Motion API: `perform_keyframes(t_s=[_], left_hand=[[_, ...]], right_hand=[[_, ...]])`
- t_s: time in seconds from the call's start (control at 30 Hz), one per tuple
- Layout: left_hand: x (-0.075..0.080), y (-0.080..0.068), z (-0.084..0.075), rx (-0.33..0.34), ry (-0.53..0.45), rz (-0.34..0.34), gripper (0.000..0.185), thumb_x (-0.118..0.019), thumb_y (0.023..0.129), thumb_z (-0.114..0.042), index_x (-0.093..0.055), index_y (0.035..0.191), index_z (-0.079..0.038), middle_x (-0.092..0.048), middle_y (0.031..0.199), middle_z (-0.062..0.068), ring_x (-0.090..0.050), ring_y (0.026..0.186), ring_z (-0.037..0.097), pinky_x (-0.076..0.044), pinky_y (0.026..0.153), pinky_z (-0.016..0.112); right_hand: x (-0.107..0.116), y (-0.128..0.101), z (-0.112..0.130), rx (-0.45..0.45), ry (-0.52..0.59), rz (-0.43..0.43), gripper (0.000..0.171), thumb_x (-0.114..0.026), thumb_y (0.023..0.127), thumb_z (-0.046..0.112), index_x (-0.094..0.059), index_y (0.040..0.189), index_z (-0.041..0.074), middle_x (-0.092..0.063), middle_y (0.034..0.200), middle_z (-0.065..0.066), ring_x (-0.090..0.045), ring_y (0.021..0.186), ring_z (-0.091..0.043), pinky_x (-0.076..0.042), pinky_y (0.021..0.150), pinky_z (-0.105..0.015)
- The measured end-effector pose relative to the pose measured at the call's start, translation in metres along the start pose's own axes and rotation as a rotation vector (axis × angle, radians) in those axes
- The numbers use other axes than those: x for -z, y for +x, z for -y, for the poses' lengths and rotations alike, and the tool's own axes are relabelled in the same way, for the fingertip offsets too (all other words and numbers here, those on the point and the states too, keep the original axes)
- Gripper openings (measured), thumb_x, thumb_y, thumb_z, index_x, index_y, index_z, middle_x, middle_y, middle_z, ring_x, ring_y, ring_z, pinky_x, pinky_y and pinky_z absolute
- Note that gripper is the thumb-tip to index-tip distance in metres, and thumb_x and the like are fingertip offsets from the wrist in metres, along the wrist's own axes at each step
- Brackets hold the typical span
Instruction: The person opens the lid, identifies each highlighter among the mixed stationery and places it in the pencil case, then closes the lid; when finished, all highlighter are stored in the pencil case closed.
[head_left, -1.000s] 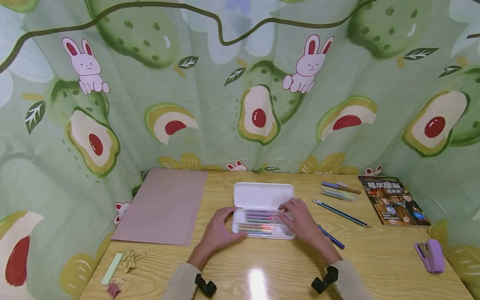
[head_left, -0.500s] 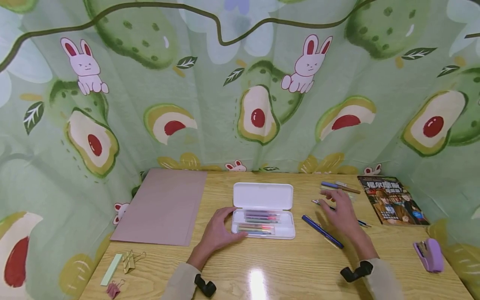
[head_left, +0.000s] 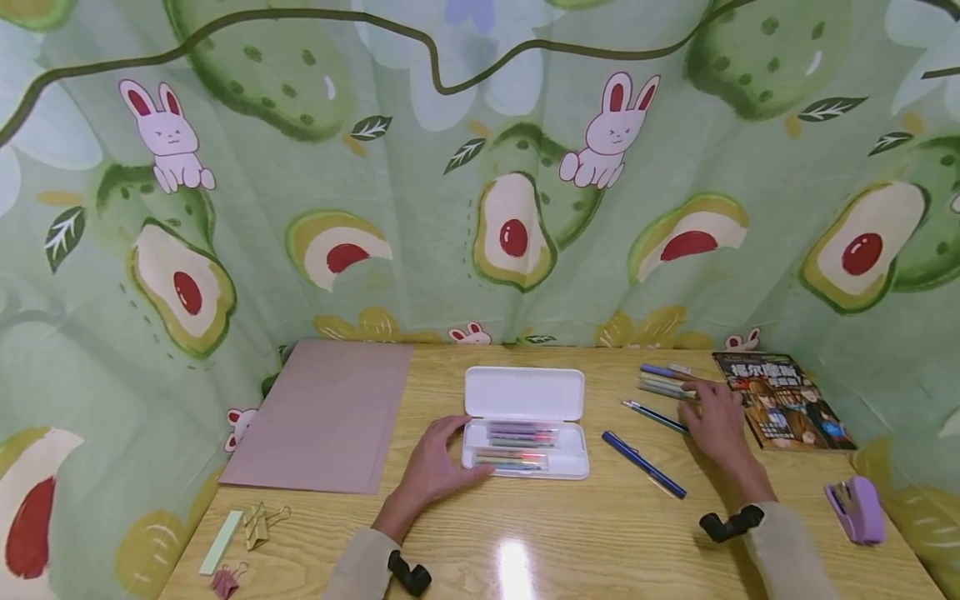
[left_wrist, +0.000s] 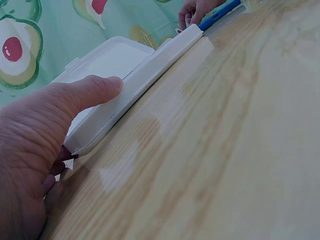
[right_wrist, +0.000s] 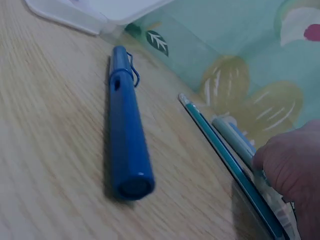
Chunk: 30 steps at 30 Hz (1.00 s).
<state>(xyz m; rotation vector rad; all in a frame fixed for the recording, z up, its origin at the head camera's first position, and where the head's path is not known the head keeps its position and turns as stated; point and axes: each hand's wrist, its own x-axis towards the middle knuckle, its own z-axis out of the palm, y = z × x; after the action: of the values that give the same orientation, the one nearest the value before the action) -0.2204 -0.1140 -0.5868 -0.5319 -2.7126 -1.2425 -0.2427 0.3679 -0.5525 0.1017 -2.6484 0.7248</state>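
Note:
My left hand (head_left: 441, 467) grips the left end of an open white pencil case (head_left: 572, 475), thumb over the front rim and fingers behind. Inside the case lie two clear packs of slim coloured pens (head_left: 522, 433). My right hand (head_left: 722, 425) is over the right end of a pack of pale pens (head_left: 660, 385), with index finger and thumb on either side of it. In the right wrist view the thumb tip is right at a pale green barrel (right_wrist: 237, 140); the other fingers are hidden, so I cannot tell whether they pinch it. Pencils (head_left: 651, 412) pass close below that thumb.
A blue pen (head_left: 643, 463) lies right of the case. Behind the pack are blue and brown pens (head_left: 660, 370). A comic-style book (head_left: 783, 400) and purple stapler (head_left: 857, 510) stand far right. Left are a grey-pink folder (head_left: 318, 417), binder clips (head_left: 257, 527) and a green strip (head_left: 221, 542).
My right hand has left the pencil case and moved right, past the blue pen, to the pack of pale pens. My left hand has stayed on the case.

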Motion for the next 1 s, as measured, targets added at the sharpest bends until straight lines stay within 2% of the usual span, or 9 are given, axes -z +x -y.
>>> perform_keyframes(t_s=[0.17,0.37,0.53,0.63,0.83,1.0], left_hand=[[-0.001,-0.001,0.001,-0.010,-0.009,-0.005,0.088,-0.089,0.072,-0.063,-0.061,0.143,-0.020,-0.058,0.146,0.005,-0.052,0.137,0.029,-0.048,0.108,0.056],[-0.001,-0.001,0.000,-0.009,-0.014,-0.005,0.088,-0.089,0.072,-0.062,-0.061,0.143,-0.019,-0.058,0.147,0.006,-0.052,0.137,0.030,-0.048,0.107,0.056],[0.000,-0.001,-0.001,-0.006,-0.010,-0.004,0.089,-0.090,0.072,-0.062,-0.061,0.143,-0.018,-0.058,0.147,0.007,-0.052,0.137,0.030,-0.048,0.107,0.056],[0.000,-0.001,0.000,-0.002,-0.006,-0.005,0.089,-0.090,0.072,-0.061,-0.061,0.143,-0.018,-0.058,0.147,0.007,-0.052,0.137,0.030,-0.048,0.108,0.056],[0.000,-0.001,0.001,-0.006,-0.002,-0.009,0.089,-0.090,0.072,-0.060,-0.060,0.144,-0.017,-0.058,0.146,0.007,-0.053,0.137,0.030,-0.049,0.108,0.055],[0.001,-0.001,0.001,0.001,-0.007,-0.008,0.089,-0.090,0.072,-0.060,-0.060,0.144,-0.018,-0.057,0.147,0.008,-0.052,0.138,0.030,-0.048,0.108,0.056]], right_hand=[[0.000,0.003,-0.006,-0.034,-0.052,0.051,0.023,-0.067,0.099,0.005,-0.063,0.118,-0.006,-0.050,0.117,-0.038,-0.038,0.105,-0.055,-0.030,0.081,-0.066],[0.000,0.006,-0.006,-0.057,-0.061,0.100,0.011,-0.068,0.099,0.005,-0.065,0.107,-0.002,-0.047,0.119,-0.036,-0.034,0.107,-0.053,-0.027,0.084,-0.065],[-0.001,0.006,-0.005,-0.075,-0.057,0.148,0.014,-0.067,0.101,0.008,-0.066,0.107,-0.004,-0.045,0.123,-0.039,-0.032,0.110,-0.055,-0.026,0.087,-0.067],[-0.001,0.005,-0.006,-0.052,-0.059,0.157,0.016,-0.067,0.102,0.010,-0.066,0.107,-0.005,-0.050,0.120,-0.037,-0.038,0.108,-0.054,-0.029,0.087,-0.067],[0.002,0.006,-0.005,0.048,-0.034,0.137,0.015,-0.067,0.101,0.009,-0.067,0.106,-0.006,-0.066,0.097,-0.022,-0.059,0.092,-0.043,-0.039,0.087,-0.064],[0.009,0.004,0.007,0.083,0.059,0.127,0.015,-0.065,0.103,0.008,-0.068,0.109,-0.006,-0.070,0.095,-0.017,-0.066,0.085,-0.035,-0.050,0.074,-0.050]])
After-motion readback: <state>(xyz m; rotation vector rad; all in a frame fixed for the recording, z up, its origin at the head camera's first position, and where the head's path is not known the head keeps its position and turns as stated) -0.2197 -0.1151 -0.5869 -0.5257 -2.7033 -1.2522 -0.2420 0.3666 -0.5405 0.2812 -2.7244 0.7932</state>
